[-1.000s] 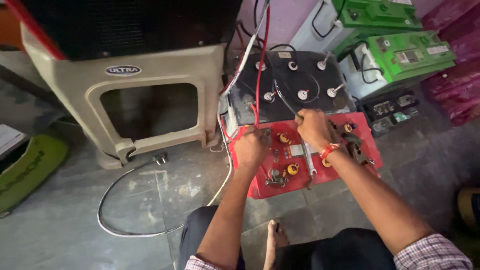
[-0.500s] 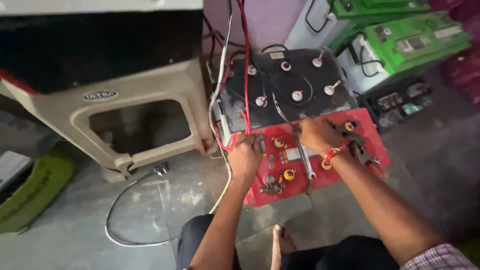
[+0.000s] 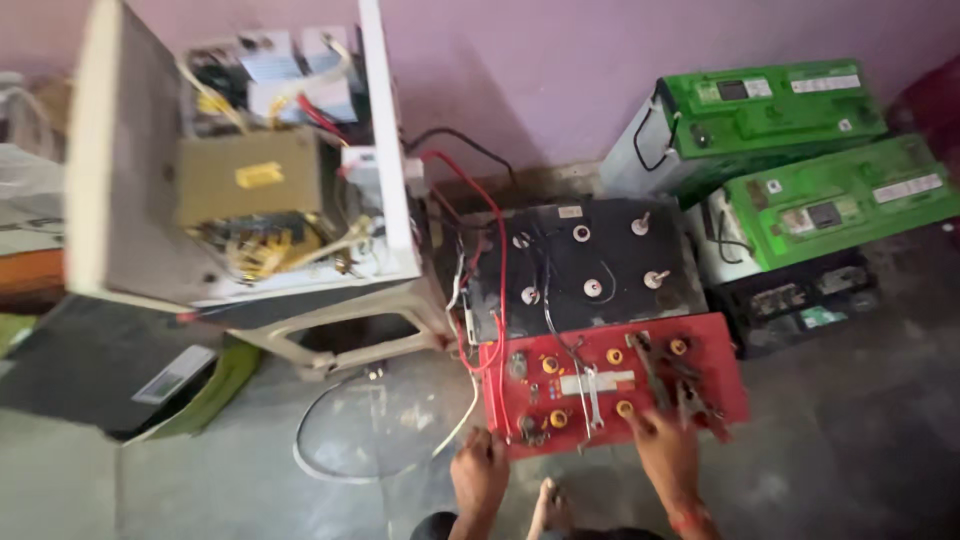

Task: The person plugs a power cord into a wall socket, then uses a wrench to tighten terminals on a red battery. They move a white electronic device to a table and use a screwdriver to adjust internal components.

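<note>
Both hands had drawn back toward the near edge since the earlier frame, off the top of the red battery point(image 3: 610, 385), and the view had lifted to take in more of the wall. Nearest, the left hand point(image 3: 480, 470) sat at the battery's near left corner, fingers curled and gripping nothing that could be seen, while the right hand point(image 3: 665, 450) lay flat and released against the near right edge, beside a dark clamp point(image 3: 690, 400). A bare foot point(image 3: 548, 505) rested on the floor point(image 3: 850, 470) between them. On the red battery top lay a spanner point(image 3: 590, 395) among yellow caps. Just beyond, touching it, stood a black battery point(image 3: 590, 265) with white caps, a red wire point(image 3: 497, 260) running down across its left side. A white cable point(image 3: 330, 465) looped on the floor to the left. Farther left stood an open cream cabinet point(image 3: 250, 170) showing its wiring. Far right, two green-topped batteries point(image 3: 790, 150) were stacked against the purple wall point(image 3: 520, 70).
</note>
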